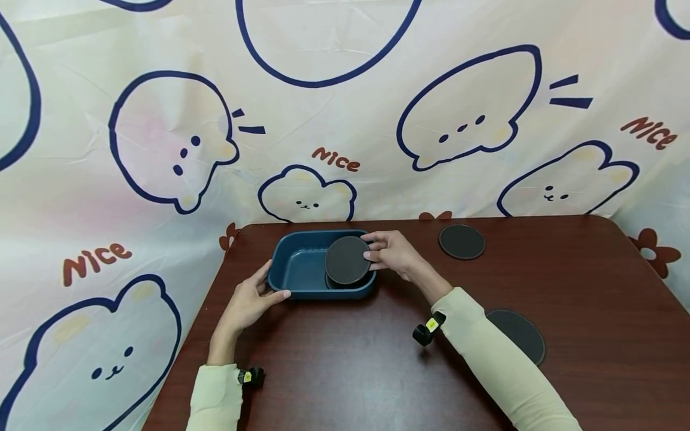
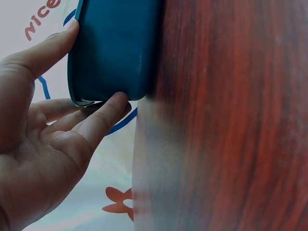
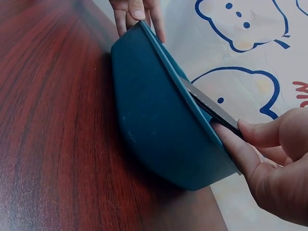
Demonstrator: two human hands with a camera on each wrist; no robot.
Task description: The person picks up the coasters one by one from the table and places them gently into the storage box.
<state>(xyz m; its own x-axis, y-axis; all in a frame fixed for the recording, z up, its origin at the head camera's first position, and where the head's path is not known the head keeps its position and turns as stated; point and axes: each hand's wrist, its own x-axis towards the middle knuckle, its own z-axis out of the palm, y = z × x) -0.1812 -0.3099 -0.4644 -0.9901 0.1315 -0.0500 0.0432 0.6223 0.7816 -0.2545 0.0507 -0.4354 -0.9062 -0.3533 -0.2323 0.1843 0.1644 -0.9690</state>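
A blue plastic basin (image 1: 302, 295) stands on the table near its far edge. My left hand (image 1: 250, 302) holds its left end, thumb at the near corner and fingers against the end wall; in the left wrist view the thumb touches the rim. My right hand (image 1: 393, 254) pinches a round black coaster (image 1: 347, 260) by its right edge, over the right part of the basin. In the right wrist view that coaster (image 3: 211, 106) tilts across the rim, thumb on top and fingers beneath. Below it, the edge of another dark round piece shows inside the basin.
On the brown wooden table (image 1: 345, 371), one black coaster (image 1: 462, 242) lies at the back right. A second loose coaster (image 1: 520, 335) lies closer, partly hidden by the right sleeve (image 1: 485, 347). A printed cloth (image 1: 377, 120) hangs behind the table's far edge.
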